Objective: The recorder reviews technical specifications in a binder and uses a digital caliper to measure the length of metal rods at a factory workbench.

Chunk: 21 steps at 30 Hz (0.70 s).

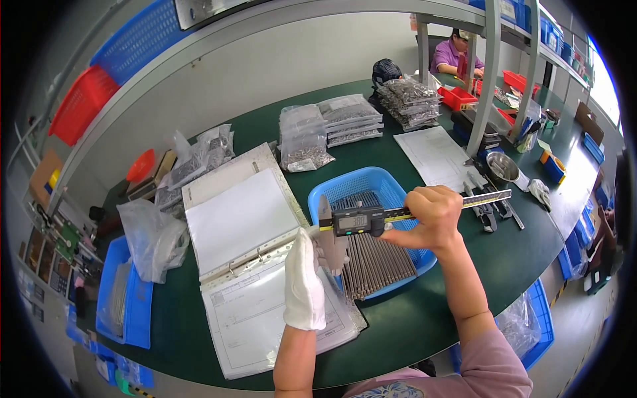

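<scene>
My bare right hand [431,215] is wrapped round a digital caliper [358,221], its beam slanting up to the right. The caliper's display and jaws hang over the left side of a blue basket [355,178]. In the basket lie many thin metal rods [378,265], side by side. My left hand [305,285], in a white glove, is upright beside the caliper jaws, its fingers pressed together at them. Whatever those fingers hold is hidden behind the glove and the jaws. Under the left hand is an open ring binder [242,205] with sheets in plastic sleeves.
Bags of small metal parts [302,139] are stacked behind the basket. More calipers [484,212], a steel bowl [502,166] and a paper sheet [431,156] lie to the right. A blue tray [142,305] is at the left. Shelf posts [484,86] rise from the table; a person in purple [451,56] sits beyond.
</scene>
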Each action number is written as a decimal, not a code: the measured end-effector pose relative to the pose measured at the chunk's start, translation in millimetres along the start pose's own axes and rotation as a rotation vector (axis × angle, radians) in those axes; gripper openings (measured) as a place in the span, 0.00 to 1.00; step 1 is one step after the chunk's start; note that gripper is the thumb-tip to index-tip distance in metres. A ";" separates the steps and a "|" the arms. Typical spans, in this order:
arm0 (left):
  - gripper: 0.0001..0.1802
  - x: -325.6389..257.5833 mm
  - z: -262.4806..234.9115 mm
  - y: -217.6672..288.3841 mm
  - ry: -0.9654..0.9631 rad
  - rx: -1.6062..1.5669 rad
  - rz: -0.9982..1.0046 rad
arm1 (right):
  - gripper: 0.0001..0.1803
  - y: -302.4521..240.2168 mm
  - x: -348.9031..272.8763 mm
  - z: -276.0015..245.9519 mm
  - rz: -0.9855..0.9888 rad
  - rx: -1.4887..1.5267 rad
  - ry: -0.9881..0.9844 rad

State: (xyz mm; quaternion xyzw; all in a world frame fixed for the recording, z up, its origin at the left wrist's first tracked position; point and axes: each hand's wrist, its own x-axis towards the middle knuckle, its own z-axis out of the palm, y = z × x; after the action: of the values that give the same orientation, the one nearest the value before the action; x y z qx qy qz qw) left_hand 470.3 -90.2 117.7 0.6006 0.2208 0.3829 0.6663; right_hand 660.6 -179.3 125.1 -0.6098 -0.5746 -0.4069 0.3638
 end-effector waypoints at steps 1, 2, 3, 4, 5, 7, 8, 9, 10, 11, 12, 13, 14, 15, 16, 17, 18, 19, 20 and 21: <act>0.31 -2.0 1.1 1.5 0.003 -0.028 -0.010 | 0.32 -2.2 -0.8 1.4 -0.013 0.012 -0.025; 0.31 -3.4 0.9 2.0 0.007 -0.056 -0.020 | 0.32 -5.0 -1.1 3.4 -0.003 0.009 -0.020; 0.31 -3.7 -1.1 0.7 -0.002 -0.049 -0.025 | 0.32 -7.9 -1.2 5.5 -0.004 0.024 -0.015; 0.31 -3.8 -2.2 2.1 -0.005 -0.044 -0.025 | 0.32 -10.1 -0.5 6.7 -0.009 0.042 -0.012; 0.31 -4.1 -3.3 3.4 -0.020 -0.072 -0.048 | 0.32 -11.4 -0.3 7.3 -0.005 0.042 -0.009; 0.32 -4.1 -4.5 3.3 -0.036 -0.099 -0.076 | 0.31 -13.2 -0.5 8.4 -0.007 0.080 -0.022; 0.31 -3.1 -4.1 1.7 -0.020 -0.082 -0.083 | 0.31 -13.2 -1.1 9.9 -0.003 0.081 -0.023; 0.31 -0.2 -2.1 -0.7 -0.010 -0.067 -0.094 | 0.31 -10.0 -2.8 11.7 0.008 0.095 -0.024; 0.31 -0.8 -2.1 0.6 -0.008 -0.063 -0.102 | 0.32 -10.4 -3.1 12.2 0.015 0.120 -0.025; 0.31 -0.8 -1.7 1.8 -0.010 -0.037 -0.092 | 0.32 -10.6 -2.5 11.4 0.023 0.124 -0.030; 0.31 -1.6 -1.4 2.3 -0.014 -0.009 -0.084 | 0.32 -10.4 -1.2 9.8 0.041 0.113 -0.044; 0.31 -1.6 -2.8 1.8 -0.017 -0.005 -0.094 | 0.33 -9.9 -0.4 8.5 0.060 0.099 -0.057; 0.31 -1.2 -5.0 1.4 -0.066 0.007 -0.080 | 0.33 -9.9 -0.3 7.4 0.073 0.099 -0.062; 0.32 -1.6 -5.3 0.6 -0.116 0.020 -0.066 | 0.34 -10.3 -0.3 6.5 0.095 0.097 -0.053; 0.32 -1.8 -2.8 -1.2 -0.125 0.027 -0.079 | 0.35 -10.1 -0.3 6.5 0.119 0.091 -0.044; 0.31 -2.6 0.8 -2.8 -0.120 0.064 -0.046 | 0.35 -10.7 1.3 6.9 0.109 0.072 -0.003; 0.30 -3.0 3.7 -4.6 -0.117 0.101 -0.014 | 0.35 -10.1 2.7 6.2 0.127 0.069 -0.006; 0.30 -3.7 3.9 -6.1 -0.124 0.111 -0.027 | 0.36 -9.4 4.2 3.9 0.112 0.071 0.007; 0.30 -3.6 2.1 -7.5 -0.158 0.116 -0.013 | 0.36 -8.7 5.4 1.5 0.097 0.073 0.020; 0.29 -3.9 1.8 -8.4 -0.192 0.122 0.001 | 0.36 -8.1 6.3 -1.1 0.092 0.076 0.018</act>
State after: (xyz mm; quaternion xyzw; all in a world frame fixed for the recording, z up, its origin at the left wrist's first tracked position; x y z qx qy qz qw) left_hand 471.3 -94.3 109.2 0.6739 0.1788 0.3098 0.6465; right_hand 652.5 -177.1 131.1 -0.6178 -0.5576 -0.3729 0.4103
